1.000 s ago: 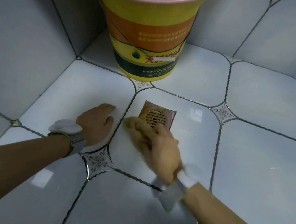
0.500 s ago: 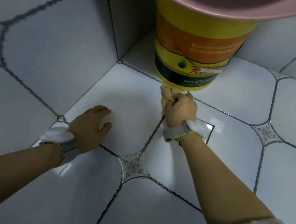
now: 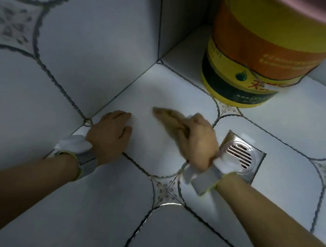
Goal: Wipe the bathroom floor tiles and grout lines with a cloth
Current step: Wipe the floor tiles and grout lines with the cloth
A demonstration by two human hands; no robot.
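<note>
In the head view, the person crouches over a corner of the bathroom floor [image 3: 163, 237], laid with white tiles and dark grout lines [image 3: 138, 164]. The left hand [image 3: 110, 135] lies at centre left of the frame, palm down on a floor tile just beside the foot of the wall, its fingers straight and spread, holding nothing. The right hand [image 3: 195, 142] is at the centre, blurred by motion, its fingers curled round a tan cloth [image 3: 165, 114] that sticks out toward the upper left and lies against the same white tile, near the left hand but apart from it. Both wrists wear white and grey bands [image 3: 207, 176]. A square metal floor drain [image 3: 243, 154] sits just right of the right wrist. In the upper right stands a yellow and orange bucket [image 3: 255, 59] on the floor near the corner, with a pink rim [image 3: 325, 14] above it at the frame's top edge. Wall tiles [image 3: 83, 30] fill the upper left.
</note>
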